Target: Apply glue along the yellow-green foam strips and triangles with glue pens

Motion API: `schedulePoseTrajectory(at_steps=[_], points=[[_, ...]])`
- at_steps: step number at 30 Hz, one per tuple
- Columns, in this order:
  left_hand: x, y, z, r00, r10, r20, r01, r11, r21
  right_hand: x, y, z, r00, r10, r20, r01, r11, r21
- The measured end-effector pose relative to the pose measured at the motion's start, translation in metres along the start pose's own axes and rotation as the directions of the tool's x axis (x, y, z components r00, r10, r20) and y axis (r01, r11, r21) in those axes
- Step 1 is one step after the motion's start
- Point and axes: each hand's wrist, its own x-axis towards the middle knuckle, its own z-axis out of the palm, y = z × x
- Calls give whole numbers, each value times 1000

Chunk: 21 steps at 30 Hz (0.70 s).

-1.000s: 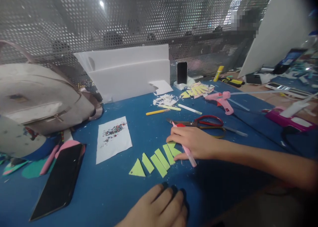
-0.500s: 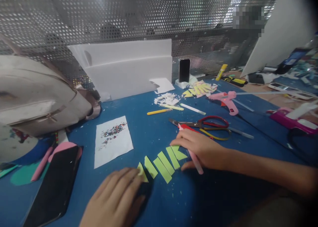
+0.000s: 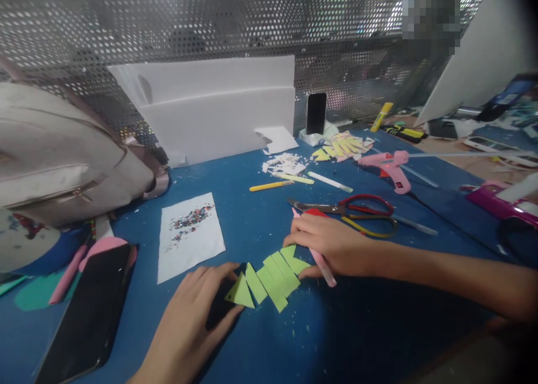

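Several light-green paper pieces [image 3: 275,280] lie in a row on the blue table, laid out like a fish. A triangle with a dark dot [image 3: 240,293] forms the left end, and a notched tail piece [image 3: 295,259] the right end. My left hand [image 3: 195,302] curves around the triangle, thumb and fingers apart, at its edges. My right hand [image 3: 332,244] holds a slim pink pen [image 3: 323,267] between its fingers, while its thumb and fingertips rest at the tail piece. Beyond that hand lie scissors [image 3: 367,204] with red and yellow handles.
A white sheet with glitter bits [image 3: 191,269] and a black phone [image 3: 90,317] lie on the left, by a pale backpack [image 3: 71,154]. Further back are white scraps [image 3: 283,163], pens, a pink glue gun [image 3: 390,168] with its cord, and white foam boards [image 3: 218,120].
My left hand has drawn back from over the triangle and spread its thumb away, uncovering the piece. The strips on the right now sit closer together, and my right hand has shifted slightly left.
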Motion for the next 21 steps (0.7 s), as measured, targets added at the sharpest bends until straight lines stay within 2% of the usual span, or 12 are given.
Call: schedulePoseTrajectory(at_steps=[10,16,18,21], points=[[24,-2,13,999,-30,18,31,998,-50,16,26,-13,993,-99,63,106,988,-116],[37,-5,20,999,-26,25,28,998,-59,30,40,-25,986,-141,94,153,980,-130],[37,-5,19,999,-24,30,26,998,-63,31,42,-28,982,-181,58,187,976,-113],[34,-5,15,999,-19,34,21,998,-66,28,39,-30,970,-217,-112,214,976,-42]])
